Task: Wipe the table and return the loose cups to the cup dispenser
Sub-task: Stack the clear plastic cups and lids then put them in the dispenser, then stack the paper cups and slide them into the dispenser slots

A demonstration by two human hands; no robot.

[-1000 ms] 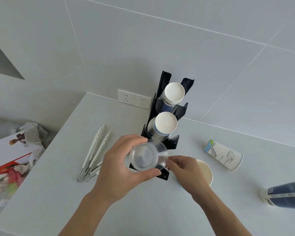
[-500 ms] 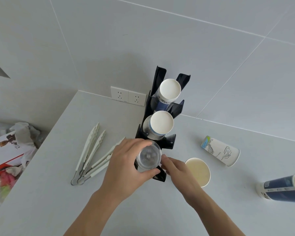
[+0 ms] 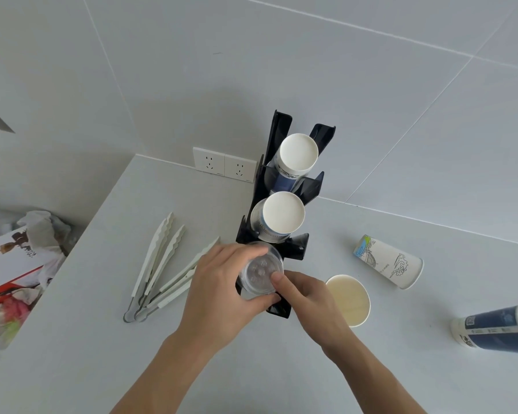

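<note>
Here, item by item, from the largest down.

Table (image 3: 108, 339): pale grey top, meeting a tiled wall along its far edge.

Cup dispenser (image 3: 281, 138): black rack standing upright at the centre of the table, with three tiers. The top tier holds a stack of paper cups (image 3: 299, 152), and the middle tier holds a second paper stack (image 3: 283, 212); both show white bases toward the camera.

Left hand (image 3: 219, 297): wrapped around a clear plastic cup (image 3: 259, 271) at the lowest tier, fingers over its far side and thumb under its near side, a firm closed hold.

Right hand (image 3: 308, 297): at 3 o'clock of the clear cup, fingers curled, with one fingertip (image 3: 277, 277) pressed on the cup's base. It steadies rather than encloses the cup.

Blue paper cup (image 3: 497, 331): on its side at 4 o'clock of the dispenser, near the table's right edge, well apart from the hands.

White printed cup (image 3: 389, 261): on its side at 3 o'clock of the dispenser, mouth toward the lower right.

Open paper cup (image 3: 348, 298): mouth toward the camera, just beside the right hand.

Tongs (image 3: 162, 264): two white pairs at 9 o'clock of the dispenser, just beside the left hand.

Wall sockets (image 3: 224, 164): two, at 11 o'clock of the dispenser.

Rubbish and a printed box (image 3: 9, 264): off the table's left edge.
</note>
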